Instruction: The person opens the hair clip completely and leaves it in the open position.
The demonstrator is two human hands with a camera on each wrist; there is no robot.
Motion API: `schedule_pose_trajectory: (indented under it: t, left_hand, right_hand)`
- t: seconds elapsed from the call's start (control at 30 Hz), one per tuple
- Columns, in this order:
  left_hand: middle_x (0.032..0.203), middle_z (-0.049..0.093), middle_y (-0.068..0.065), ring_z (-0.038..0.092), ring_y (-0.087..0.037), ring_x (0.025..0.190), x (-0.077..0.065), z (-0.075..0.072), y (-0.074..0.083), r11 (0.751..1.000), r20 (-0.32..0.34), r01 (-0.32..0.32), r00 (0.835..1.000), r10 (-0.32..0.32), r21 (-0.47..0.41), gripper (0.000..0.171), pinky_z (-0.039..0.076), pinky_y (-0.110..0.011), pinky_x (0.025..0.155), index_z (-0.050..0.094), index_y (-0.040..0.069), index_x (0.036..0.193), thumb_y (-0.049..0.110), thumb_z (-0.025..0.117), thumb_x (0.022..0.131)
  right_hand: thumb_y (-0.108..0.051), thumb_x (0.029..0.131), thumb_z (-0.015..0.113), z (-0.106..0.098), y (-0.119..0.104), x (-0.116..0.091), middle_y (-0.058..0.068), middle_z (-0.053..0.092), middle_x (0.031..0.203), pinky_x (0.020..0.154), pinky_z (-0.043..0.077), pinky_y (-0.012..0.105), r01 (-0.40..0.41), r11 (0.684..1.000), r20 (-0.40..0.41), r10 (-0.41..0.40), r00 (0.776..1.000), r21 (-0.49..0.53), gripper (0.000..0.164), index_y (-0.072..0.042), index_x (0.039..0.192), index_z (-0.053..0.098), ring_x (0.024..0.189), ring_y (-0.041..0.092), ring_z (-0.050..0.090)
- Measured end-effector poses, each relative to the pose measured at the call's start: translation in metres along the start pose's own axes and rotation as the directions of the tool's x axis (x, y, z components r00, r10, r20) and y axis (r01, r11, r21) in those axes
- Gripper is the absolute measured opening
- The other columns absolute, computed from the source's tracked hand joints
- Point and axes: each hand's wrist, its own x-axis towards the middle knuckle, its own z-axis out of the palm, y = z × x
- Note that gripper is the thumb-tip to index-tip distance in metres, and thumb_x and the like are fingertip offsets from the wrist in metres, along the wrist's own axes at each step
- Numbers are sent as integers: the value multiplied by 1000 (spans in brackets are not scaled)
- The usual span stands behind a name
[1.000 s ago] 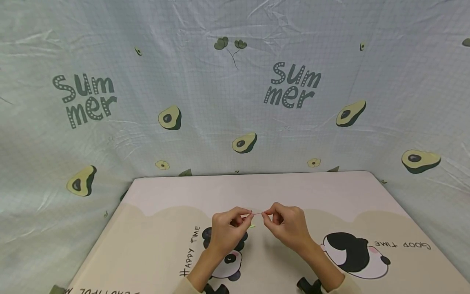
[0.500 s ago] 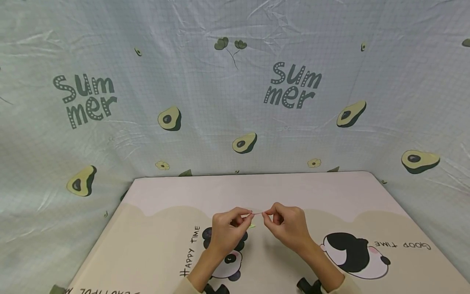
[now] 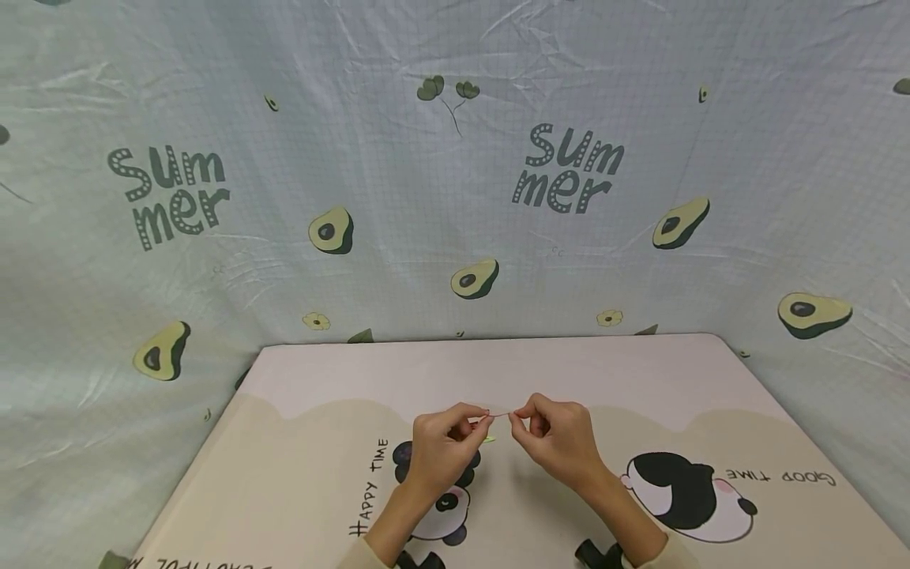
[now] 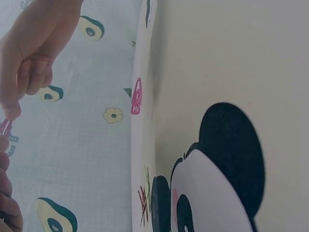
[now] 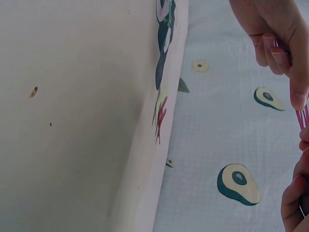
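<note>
Between my two hands, a slim pink hair clip [image 3: 500,414] with slots in it stretches from fingertip to fingertip. My left hand [image 3: 442,446] pinches one end with thumb and forefinger. The other end is pinched by my right hand [image 3: 562,438]. Both wrist views show the held hair clip [image 4: 6,127] [image 5: 302,117] at the frame edge, partly covered by fingers. A second pink hair clip [image 4: 136,96] lies on the table in the left wrist view. Thin red and green pieces [image 5: 161,116] lie near it, mostly hidden behind my left hand in the head view.
The table [image 3: 483,363] wears a beige and pale pink cover printed with a panda [image 3: 441,518] and a black-and-white dog [image 3: 686,494]. Behind it hangs a pale curtain [image 3: 398,158] with avocado prints. Black straps [image 3: 597,553] show at my wrists.
The head view has tilted up very slightly. Both hands keep the same pinch on the hair clip, with no clear motion.
</note>
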Motion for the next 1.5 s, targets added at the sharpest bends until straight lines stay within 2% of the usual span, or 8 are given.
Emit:
schedule_pose_trajectory:
  t: [0.27,0.57,1.1,1.5]
  left_hand:
    - [51,56,4,45,2,45,-2,1,1,1000,5,16,1000,-16,-3,17,35,-6,47,78,11,87,-4,82,80]
    - [51,56,4,44,4,46,-1,0,3,1000,-3,-5,1000,5,9,17,35,-7,47,78,10,87,-4,82,79]
    - [50,55,4,41,7,47,-1,0,4,1000,8,23,1000,-23,8,14,34,-7,47,78,8,88,-2,83,80]
    - [49,54,5,41,6,46,-2,2,2,1000,-10,1,1000,-1,11,17,33,-7,47,78,10,88,-4,83,79]
  right_hand:
    - [3,71,83,0,0,-2,-14,47,50,45,28,8,0,1000,-1,0,1000,7,24,-15,73,66,49,-12,32]
    - [3,71,83,0,0,-1,-14,46,50,46,27,8,7,1000,-6,-7,1000,12,25,-15,72,65,49,-13,31]
    - [5,71,82,1,2,-2,-15,45,50,46,26,7,21,1000,-21,-20,1000,20,27,-16,72,64,49,-13,31]
    - [4,71,82,2,0,-1,-14,46,49,46,26,7,19,1000,-21,-19,1000,16,27,-17,72,64,50,-13,30]
